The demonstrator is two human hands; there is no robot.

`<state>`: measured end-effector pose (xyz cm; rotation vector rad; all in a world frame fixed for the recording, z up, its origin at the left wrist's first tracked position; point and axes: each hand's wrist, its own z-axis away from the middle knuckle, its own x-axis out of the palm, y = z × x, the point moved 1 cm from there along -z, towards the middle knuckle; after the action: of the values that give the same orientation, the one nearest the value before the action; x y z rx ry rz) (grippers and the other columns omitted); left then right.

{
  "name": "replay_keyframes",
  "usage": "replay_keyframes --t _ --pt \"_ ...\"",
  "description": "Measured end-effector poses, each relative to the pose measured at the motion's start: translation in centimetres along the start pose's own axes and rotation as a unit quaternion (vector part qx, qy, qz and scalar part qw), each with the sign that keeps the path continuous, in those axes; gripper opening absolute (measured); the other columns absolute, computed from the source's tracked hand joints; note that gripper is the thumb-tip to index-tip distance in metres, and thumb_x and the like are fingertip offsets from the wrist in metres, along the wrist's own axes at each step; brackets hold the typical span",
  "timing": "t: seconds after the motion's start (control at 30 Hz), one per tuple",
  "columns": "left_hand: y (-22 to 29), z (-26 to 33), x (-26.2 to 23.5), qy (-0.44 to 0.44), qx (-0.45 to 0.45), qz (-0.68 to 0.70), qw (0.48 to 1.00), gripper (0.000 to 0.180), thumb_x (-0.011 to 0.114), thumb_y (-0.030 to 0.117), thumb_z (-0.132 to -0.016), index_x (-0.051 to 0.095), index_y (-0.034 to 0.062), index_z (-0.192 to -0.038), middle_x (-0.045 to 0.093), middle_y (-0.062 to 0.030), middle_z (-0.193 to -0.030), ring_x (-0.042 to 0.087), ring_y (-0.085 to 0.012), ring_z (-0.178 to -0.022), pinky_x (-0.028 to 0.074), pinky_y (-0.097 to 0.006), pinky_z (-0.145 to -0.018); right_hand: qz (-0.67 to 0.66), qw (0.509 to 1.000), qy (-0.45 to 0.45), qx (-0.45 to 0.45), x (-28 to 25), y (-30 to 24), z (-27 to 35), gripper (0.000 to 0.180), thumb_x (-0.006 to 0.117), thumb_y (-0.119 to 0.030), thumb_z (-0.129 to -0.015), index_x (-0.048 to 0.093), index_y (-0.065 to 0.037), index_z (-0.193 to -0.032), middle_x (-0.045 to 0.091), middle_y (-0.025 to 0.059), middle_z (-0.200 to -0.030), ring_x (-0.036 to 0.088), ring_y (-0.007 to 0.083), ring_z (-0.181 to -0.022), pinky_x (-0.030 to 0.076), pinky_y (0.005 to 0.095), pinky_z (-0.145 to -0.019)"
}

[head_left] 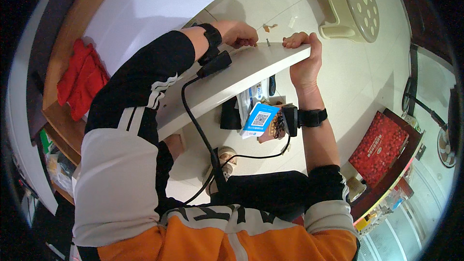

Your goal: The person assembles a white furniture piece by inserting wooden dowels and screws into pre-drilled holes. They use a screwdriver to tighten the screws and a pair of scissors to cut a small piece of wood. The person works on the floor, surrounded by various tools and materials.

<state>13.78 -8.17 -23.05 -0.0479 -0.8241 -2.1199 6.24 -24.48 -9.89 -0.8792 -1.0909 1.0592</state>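
A thick white board [251, 71] slants across the middle, one end up by my hands. My right hand [305, 60] grips its raised right corner, fingers over the top edge. At the far edge, my left hand [240, 35] is closed, with the fingertips pressed together near the surface. Whatever they may pinch is too small to make out. A small metal screw or pin [268, 42] stands up from the edge between the two hands. Black straps with small cabled boxes are on both wrists.
Below the board lie a blue card with a square code [261, 120] and packets on the tiled floor. A cream plastic stool [361, 12] stands far right. Red cloth [82, 79] lies in a wooden frame at left. A red box [379, 149] sits at right. Black cables cross my lap.
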Motion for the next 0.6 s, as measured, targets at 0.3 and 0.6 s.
replay_keyframes --t 0.3,0.6 --pt "-1.3 -0.1 -1.8 0.07 0.092 -0.177 0.977 0.009 0.064 0.012 -0.076 0.061 0.0062 -0.07 0.053 -0.0004 -0.064 0.045 -0.0102 -0.055 0.033 -0.026 -0.047 -0.002 1.0 0.023 0.013 0.7 -0.4 0.2 0.046 0.033 -0.038 -0.096 0.044 -0.008 -0.064 0.044 0.0076 -0.064 0.044 0.0219 -0.073 0.036 0.0393 -0.091" --pt "-0.7 1.7 -1.1 -0.033 0.086 -0.035 0.995 0.01 0.065 0.016 -0.081 0.065 0.0073 -0.075 0.054 0.0038 -0.066 0.045 -0.0059 -0.058 0.034 -0.023 -0.05 0.013 1.0 0.009 0.009 0.4 -0.3 0.1 0.046 0.034 -0.04 -0.096 0.044 -0.009 -0.064 0.045 0.0068 -0.066 0.044 0.0211 -0.073 0.036 0.0391 -0.091"
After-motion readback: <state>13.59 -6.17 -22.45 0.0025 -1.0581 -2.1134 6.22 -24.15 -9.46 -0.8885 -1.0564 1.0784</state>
